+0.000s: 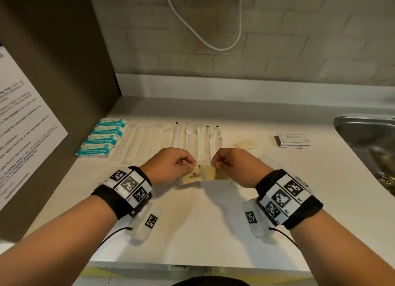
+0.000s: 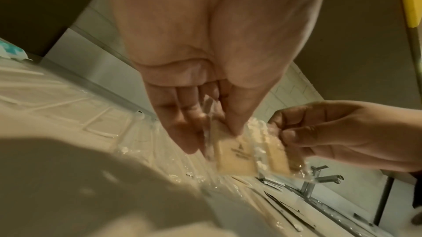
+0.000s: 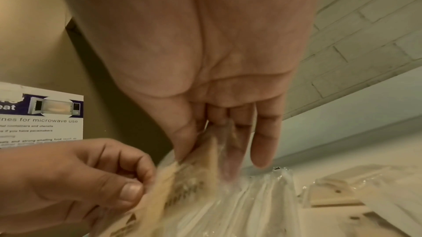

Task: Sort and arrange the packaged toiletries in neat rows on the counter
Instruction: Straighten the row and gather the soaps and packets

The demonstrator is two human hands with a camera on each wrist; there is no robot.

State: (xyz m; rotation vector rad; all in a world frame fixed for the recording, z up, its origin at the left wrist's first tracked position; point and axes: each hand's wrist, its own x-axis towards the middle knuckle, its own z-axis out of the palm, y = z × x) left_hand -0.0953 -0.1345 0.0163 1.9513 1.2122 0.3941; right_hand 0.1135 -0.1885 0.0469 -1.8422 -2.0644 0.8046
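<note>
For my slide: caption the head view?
Both hands, left hand and right hand, pinch beige packets above the counter.

On the counter (image 1: 192,232) — tissue packs (image 1: 102,137) far left, toothbrush packs (image 1: 197,136) centre, sink (image 1: 367,132) right.

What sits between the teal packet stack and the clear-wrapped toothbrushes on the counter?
Head view: a band of flat pale wrapped packets lies side by side between the teal packets and the toothbrushes. Contents unreadable.
</note>
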